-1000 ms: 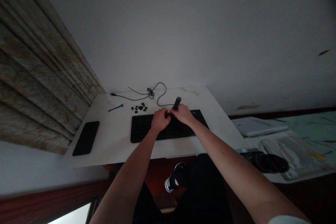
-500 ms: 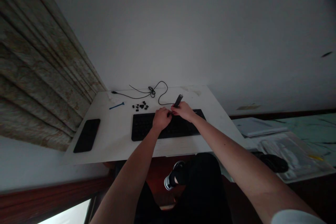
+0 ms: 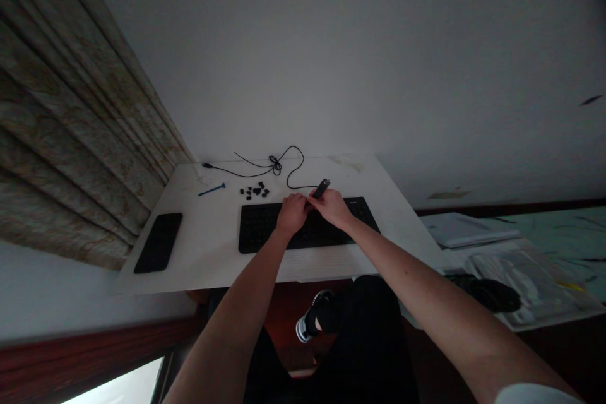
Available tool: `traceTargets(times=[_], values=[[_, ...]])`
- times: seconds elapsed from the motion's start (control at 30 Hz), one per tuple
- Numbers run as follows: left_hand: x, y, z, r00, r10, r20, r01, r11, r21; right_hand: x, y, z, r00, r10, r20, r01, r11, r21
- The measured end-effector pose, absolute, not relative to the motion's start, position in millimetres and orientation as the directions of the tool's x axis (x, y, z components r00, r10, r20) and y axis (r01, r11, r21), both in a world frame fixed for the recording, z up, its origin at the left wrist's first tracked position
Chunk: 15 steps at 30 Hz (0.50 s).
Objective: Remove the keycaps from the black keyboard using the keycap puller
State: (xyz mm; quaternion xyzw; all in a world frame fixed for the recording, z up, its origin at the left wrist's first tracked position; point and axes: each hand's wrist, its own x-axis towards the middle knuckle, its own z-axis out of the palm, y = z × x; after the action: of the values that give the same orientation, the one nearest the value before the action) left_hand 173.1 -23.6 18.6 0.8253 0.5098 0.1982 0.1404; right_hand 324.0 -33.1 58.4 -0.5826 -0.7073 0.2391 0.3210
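Observation:
A black keyboard (image 3: 258, 225) lies across the front of the white desk. My right hand (image 3: 332, 207) is closed around a dark stick-shaped tool (image 3: 322, 187), which leans with its upper end away from me; its lower end is hidden by my fingers. Close beside it, my left hand (image 3: 292, 211) rests over the middle of the keyboard. Its fingers are bent together near the right fingertips, and whatever they pinch is hidden. Behind the keyboard, to the left, several loose black keycaps (image 3: 257, 190) are scattered.
A knotted black cable (image 3: 275, 165) runs along the back of the desk (image 3: 203, 233). To the left are a thin blue tool (image 3: 212, 189) and a black phone (image 3: 158, 243). Papers (image 3: 466, 230) and a plastic bag (image 3: 504, 271) lie on a lower surface at right.
The dark tool has tipped lower in my right hand. My left fingers have shifted slightly and bent closer to the right fingertips. The keycaps and phone stay in place.

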Motion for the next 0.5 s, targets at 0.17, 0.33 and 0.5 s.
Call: traceTargets(times=[0.17, 0.33, 0.5], values=[[174, -24, 19, 0.387, 0.904, 0.181, 0.776, -0.425, 0.465, 320, -31, 72, -0.108, 0.972, 0.208, 0.688, 0.224, -0.690], [175, -24, 20, 0.365, 0.910, 0.198, 0.763, -0.414, 0.497, 324, -19, 116, -0.103, 0.954, 0.283, 0.712, 0.269, -0.648], [174, -22, 17, 0.311, 0.923, 0.227, 0.733, -0.386, 0.561, 366, -18, 117, 0.102, 0.959, 0.265, 0.582, 0.158, -0.797]])
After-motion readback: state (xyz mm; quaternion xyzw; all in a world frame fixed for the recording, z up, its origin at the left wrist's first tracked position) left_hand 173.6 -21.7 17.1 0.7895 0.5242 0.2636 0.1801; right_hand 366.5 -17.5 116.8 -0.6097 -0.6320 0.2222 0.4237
